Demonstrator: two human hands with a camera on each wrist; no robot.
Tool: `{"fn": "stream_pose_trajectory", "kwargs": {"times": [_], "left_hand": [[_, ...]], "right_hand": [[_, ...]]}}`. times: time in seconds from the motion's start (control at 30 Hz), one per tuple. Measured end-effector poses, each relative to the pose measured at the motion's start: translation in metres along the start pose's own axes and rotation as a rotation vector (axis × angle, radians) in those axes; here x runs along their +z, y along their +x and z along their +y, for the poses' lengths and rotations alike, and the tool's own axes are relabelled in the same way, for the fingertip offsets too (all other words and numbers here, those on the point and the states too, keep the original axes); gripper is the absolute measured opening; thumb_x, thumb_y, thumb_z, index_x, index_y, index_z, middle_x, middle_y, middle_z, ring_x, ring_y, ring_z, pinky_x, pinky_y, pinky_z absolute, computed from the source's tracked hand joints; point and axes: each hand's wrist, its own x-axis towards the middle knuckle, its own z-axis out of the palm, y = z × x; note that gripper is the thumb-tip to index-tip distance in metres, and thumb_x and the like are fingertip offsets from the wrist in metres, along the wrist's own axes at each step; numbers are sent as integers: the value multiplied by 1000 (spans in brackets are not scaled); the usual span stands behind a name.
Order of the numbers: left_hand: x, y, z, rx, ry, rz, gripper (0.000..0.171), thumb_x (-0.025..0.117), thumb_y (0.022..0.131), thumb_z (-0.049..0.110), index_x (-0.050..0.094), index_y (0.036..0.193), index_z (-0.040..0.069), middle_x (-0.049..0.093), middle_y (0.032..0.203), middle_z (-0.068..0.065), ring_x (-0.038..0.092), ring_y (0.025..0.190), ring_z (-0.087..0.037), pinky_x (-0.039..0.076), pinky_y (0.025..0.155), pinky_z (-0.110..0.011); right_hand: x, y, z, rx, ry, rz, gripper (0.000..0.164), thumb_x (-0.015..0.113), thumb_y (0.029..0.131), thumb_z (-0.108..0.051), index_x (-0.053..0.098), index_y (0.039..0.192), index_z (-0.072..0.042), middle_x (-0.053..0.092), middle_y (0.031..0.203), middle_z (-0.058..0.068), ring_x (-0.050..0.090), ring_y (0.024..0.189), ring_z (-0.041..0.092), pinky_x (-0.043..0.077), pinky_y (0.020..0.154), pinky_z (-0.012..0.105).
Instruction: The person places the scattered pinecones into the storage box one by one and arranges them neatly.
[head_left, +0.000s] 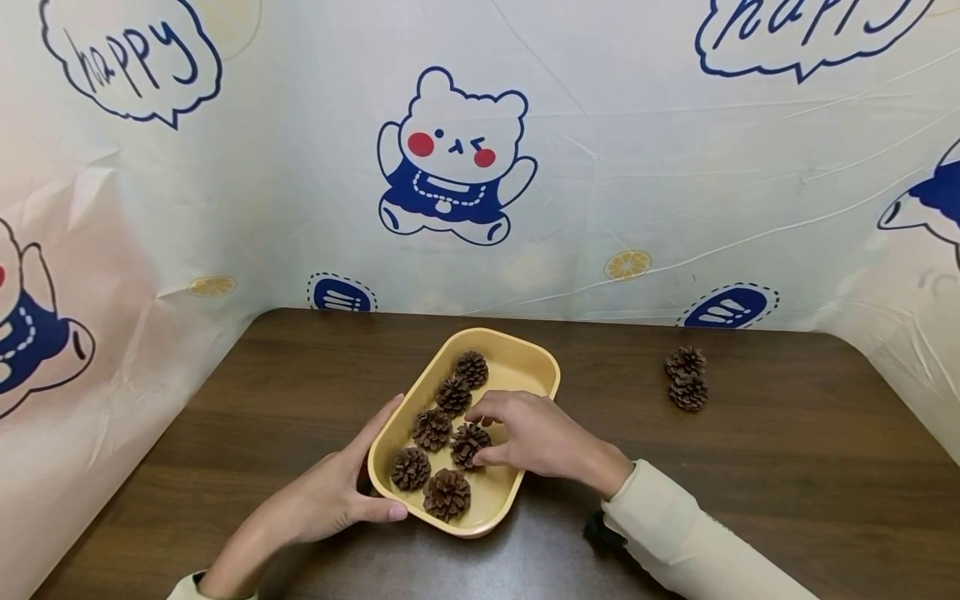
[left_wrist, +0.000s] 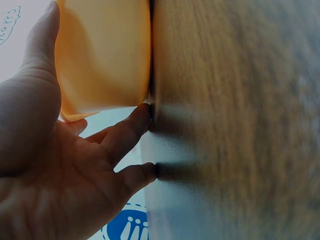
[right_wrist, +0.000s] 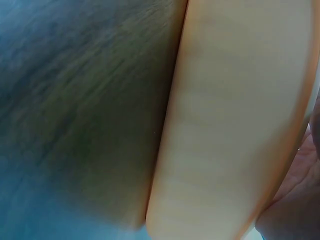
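Note:
A yellow rectangular tray (head_left: pixel 536 367) stands slanted on the table, with several brown pine cones (head_left: pixel 447 494) inside. At its near-left corner, my left hand (head_left: pixel 341 492) holds the tray, thumb by the near rim and fingers along the left side. In the left wrist view, the thumb (left_wrist: pixel 42 42) lies against the tray wall while lower fingertips reach the tabletop. My right hand (head_left: pixel 536 433) reaches over the right rim, thumb and fingers around one pine cone (head_left: pixel 468 446) in the tray's middle. The right wrist view shows mostly the tray's outer wall (right_wrist: pixel 230 120); the fingertips are hidden there.
Two more pine cones (head_left: pixel 687 379) sit touching each other at the back right of the dark wooden table (head_left: pixel 750 467). A printed cloth (head_left: pixel 637 167) with cartoon bears stands behind the table and along both sides. Something small and dark (head_left: pixel 604 533) shows under the right cuff.

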Motion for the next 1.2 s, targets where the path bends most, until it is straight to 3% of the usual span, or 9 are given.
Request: {"fn": "stream_pose_trajectory", "kwargs": {"times": [0.53, 1.2], "left_hand": [[0, 0, 1, 5, 2, -4, 125, 88, 80, 47, 1, 169, 40, 41, 162, -27, 56, 132, -41, 38, 109, -69], [-1, 0, 0, 2, 1, -7, 125, 88, 80, 48, 0, 168, 43, 39, 164, -26, 57, 131, -39, 39, 109, -68]], "right_hand": [[-4, -5, 5, -69, 130, 39, 41, 83, 90, -21, 73, 127, -5, 75, 124, 5, 68, 118, 21, 53, 105, 41], [-22, -22, 11, -117, 138, 173, 39, 85, 86, -12, 73, 123, -4, 75, 122, 8, 68, 119, 25, 54, 105, 40]]}}
